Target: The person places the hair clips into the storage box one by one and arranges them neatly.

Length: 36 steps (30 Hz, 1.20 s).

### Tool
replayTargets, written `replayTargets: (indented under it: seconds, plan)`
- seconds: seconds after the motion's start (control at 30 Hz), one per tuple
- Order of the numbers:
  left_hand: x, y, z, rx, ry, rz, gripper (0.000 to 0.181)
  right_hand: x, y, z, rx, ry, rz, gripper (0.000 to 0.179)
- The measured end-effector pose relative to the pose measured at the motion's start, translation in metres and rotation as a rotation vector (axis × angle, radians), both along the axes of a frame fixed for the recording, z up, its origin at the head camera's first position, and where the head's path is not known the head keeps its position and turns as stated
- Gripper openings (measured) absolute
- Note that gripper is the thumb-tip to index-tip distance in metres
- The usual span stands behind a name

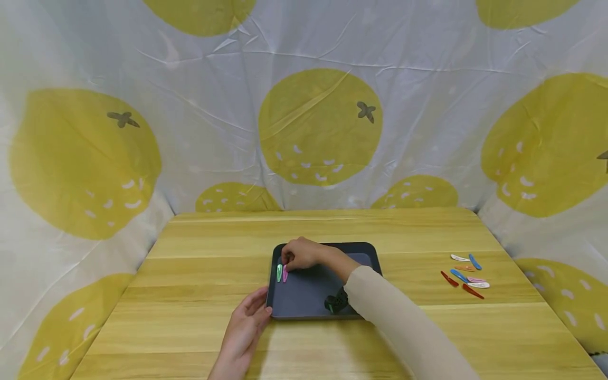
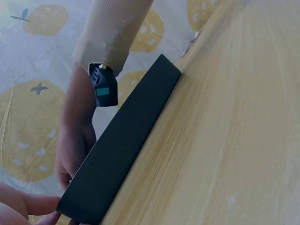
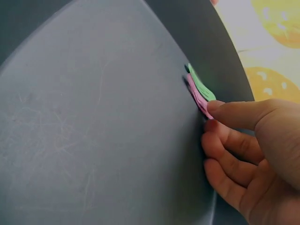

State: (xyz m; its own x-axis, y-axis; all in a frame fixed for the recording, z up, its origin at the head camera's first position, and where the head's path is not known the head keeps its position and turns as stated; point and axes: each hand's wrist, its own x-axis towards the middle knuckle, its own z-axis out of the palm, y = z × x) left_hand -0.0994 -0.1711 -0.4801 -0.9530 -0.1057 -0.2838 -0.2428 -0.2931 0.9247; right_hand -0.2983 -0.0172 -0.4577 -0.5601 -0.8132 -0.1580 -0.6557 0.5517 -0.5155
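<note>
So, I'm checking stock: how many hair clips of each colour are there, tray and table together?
Red clips: 2
Blue clips: 2
White clips: 2
Pink clips: 2
Orange clip: 1
Green clip: 1
Total: 10

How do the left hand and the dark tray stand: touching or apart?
Touching. In the left wrist view, the left hand has its thumb tip against the dark tray at one corner.
</note>
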Motion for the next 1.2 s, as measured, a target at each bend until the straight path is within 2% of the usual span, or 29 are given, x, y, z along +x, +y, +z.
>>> replayTargets:
  seconds: [0.4, 0.67, 1.2]
  plan:
    - [0.001, 0.002, 0.002, -0.006, -0.002, 0.003, 0.057, 0.005, 0.01, 0.019, -0.006, 0.054, 0.069, 0.011]
    - [0.0, 0.002, 0.002, -0.009, -0.023, 0.018, 0.057, 0.007, 0.024, 0.031, -0.029, 0.044, 0.071, 0.015]
    - [0.0, 0.003, 0.0, -0.004, -0.023, 0.029, 0.057, 0.004, 0.07, 0.042, -0.082, 0.057, 0.063, 0.017]
